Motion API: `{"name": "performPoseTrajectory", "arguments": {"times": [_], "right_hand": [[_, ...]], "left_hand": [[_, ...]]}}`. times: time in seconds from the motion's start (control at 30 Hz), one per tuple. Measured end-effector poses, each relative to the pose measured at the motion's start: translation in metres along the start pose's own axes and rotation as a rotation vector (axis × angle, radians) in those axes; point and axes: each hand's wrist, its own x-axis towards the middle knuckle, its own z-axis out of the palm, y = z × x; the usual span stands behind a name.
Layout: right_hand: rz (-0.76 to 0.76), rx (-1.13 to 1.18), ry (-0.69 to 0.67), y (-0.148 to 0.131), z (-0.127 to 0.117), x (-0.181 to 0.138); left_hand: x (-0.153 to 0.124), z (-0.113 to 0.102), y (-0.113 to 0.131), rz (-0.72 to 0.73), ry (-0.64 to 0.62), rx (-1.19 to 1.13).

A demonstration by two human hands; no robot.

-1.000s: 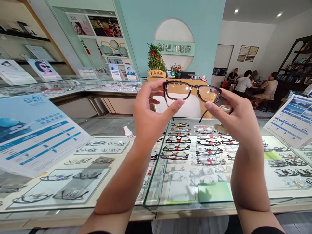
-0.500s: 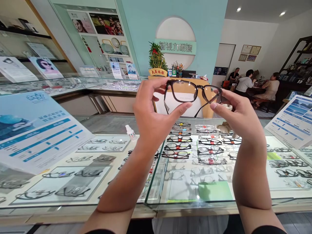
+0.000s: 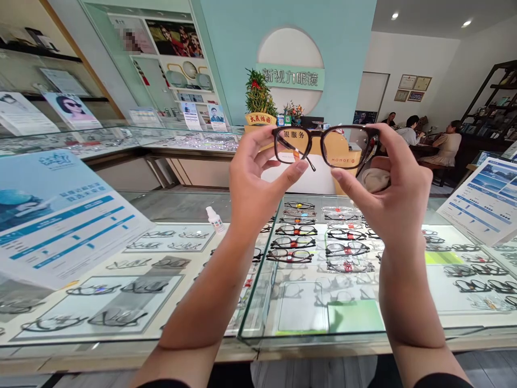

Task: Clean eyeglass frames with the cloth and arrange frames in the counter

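Note:
A pair of dark-framed eyeglasses (image 3: 316, 134) is held up in the air above the glass counter. My left hand (image 3: 258, 172) pinches its left rim between thumb and fingers. On the other side, my right hand (image 3: 391, 183) grips the right end of the frame near the hinge. A crumpled pale cloth (image 3: 375, 180) is tucked under the right hand's curled fingers. The temples point away from me, and an orange tag shows behind the left lens.
Beneath the hands, a glass display case (image 3: 252, 302) holds rows of eyeglasses (image 3: 293, 242). A small white spray bottle (image 3: 214, 219) stands left of my arm. Printed signs (image 3: 68, 215) flank the counter. A potted plant (image 3: 260, 97) stands further back, and people (image 3: 446, 143) sit at the far right.
The eyeglasses have turned, so the right lens now appears larger and the left one smaller. The right hand has shifted slightly left, with the cloth now drawn in under its fingers.

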Motion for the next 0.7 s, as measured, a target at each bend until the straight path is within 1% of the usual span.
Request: {"name": "performPoseTrajectory", "arguments": {"times": [0.2, 0.33, 0.43, 0.57, 0.63, 0.7], "right_hand": [[-0.037, -0.018, -0.021, -0.003, 0.0, -0.002], [0.011, 0.068, -0.005, -0.006, -0.002, -0.004], [0.069, 0.124, 0.007, -0.003, -0.004, -0.002], [0.105, 0.184, 0.056, 0.002, -0.005, 0.003], [0.129, 0.214, 0.07, 0.003, -0.004, 0.004], [0.151, 0.242, 0.055, 0.003, -0.004, 0.005]], "left_hand": [[0.001, 0.001, -0.008, 0.019, 0.0, -0.059], [0.005, 0.004, -0.007, 0.137, 0.095, -0.086], [0.006, 0.006, -0.005, 0.196, 0.17, -0.039], [0.006, 0.005, -0.002, 0.298, 0.209, 0.012], [0.004, 0.005, 0.002, 0.273, 0.216, 0.057], [0.002, 0.005, 0.007, 0.227, 0.219, 0.111]]}}
